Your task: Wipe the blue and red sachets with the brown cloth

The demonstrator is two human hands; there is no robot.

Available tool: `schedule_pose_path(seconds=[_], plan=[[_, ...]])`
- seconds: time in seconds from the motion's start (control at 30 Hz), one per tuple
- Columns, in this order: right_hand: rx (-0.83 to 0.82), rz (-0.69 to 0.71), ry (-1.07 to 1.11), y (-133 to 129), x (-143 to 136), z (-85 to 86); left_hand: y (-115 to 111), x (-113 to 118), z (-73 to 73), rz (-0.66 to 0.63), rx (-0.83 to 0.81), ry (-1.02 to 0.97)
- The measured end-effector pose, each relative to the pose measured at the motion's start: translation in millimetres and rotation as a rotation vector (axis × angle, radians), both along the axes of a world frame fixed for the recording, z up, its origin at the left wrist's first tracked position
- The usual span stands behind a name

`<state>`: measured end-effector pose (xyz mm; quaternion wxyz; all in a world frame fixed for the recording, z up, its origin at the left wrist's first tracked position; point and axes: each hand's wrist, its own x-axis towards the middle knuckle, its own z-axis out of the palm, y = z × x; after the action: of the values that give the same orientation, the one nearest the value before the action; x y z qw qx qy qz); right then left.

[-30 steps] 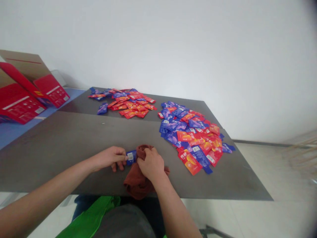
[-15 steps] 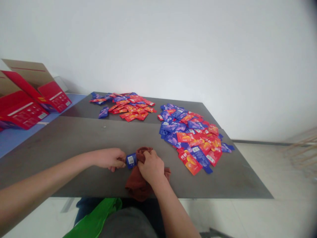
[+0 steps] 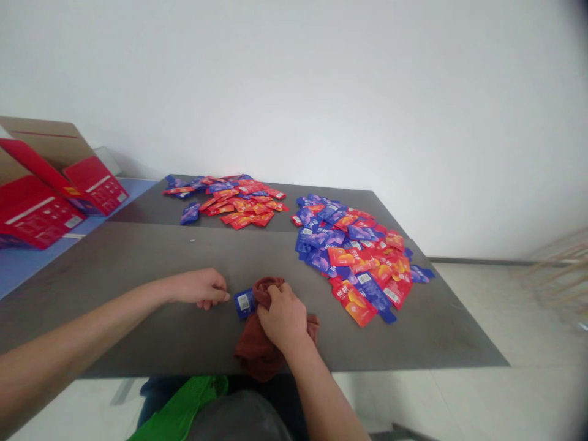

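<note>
A crumpled reddish-brown cloth [image 3: 258, 348] lies near the front edge of the table, and my right hand [image 3: 283, 315] grips it with bent fingers. Beneath the upper fold of the cloth sticks out a blue packet [image 3: 244, 302], its white barcode label facing up; its right end is covered. Just left of that packet, separated from it by a small gap, my left hand [image 3: 209, 289] hovers low over or rests on the tabletop, which I cannot tell. Its fingers are curled in and nothing shows between them.
On the grey table [image 3: 151, 263] a heap of blue and red packets [image 3: 356, 251] spreads to the right. A smaller packet pile [image 3: 234, 199] sits farther back. At the left, open red cardboard boxes [image 3: 39, 211] stand on a blue surface. A white wall [image 3: 321, 92] rises behind.
My left hand has drawn back a little to the left, away from the blue packet. My right hand keeps its grip on the cloth. The view has shifted slightly.
</note>
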<state>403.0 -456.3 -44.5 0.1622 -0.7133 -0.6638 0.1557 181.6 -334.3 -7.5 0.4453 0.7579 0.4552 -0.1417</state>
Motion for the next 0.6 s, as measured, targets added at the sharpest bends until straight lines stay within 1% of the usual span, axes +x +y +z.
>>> schedule_pose_path(seconds=[0.1, 0.17, 0.27, 0.43, 0.5, 0.6], plan=[[-0.014, -0.008, -0.004, -1, 0, 0.9, -6, 18, -6.5, -0.011, -0.005, -0.003], [-0.022, -0.012, -0.007, -1, -1, 1.7, -8, 24, -7.9, -0.011, -0.013, -0.002], [-0.017, -0.008, -0.001, -1, -1, 2.5, -6, 21, -9.2, 0.019, -0.051, -0.043], [-0.013, -0.009, 0.012, -1, -1, 2.7, -5, 9, -9.4, 0.103, -0.181, -0.179], [-0.019, -0.020, 0.010, -2, -1, 2.7, -8, 11, -8.9, 0.147, -0.241, -0.243], [-0.021, -0.036, 0.012, -2, -1, 2.4, -15, 20, -11.9, 0.210, -0.300, -0.348]])
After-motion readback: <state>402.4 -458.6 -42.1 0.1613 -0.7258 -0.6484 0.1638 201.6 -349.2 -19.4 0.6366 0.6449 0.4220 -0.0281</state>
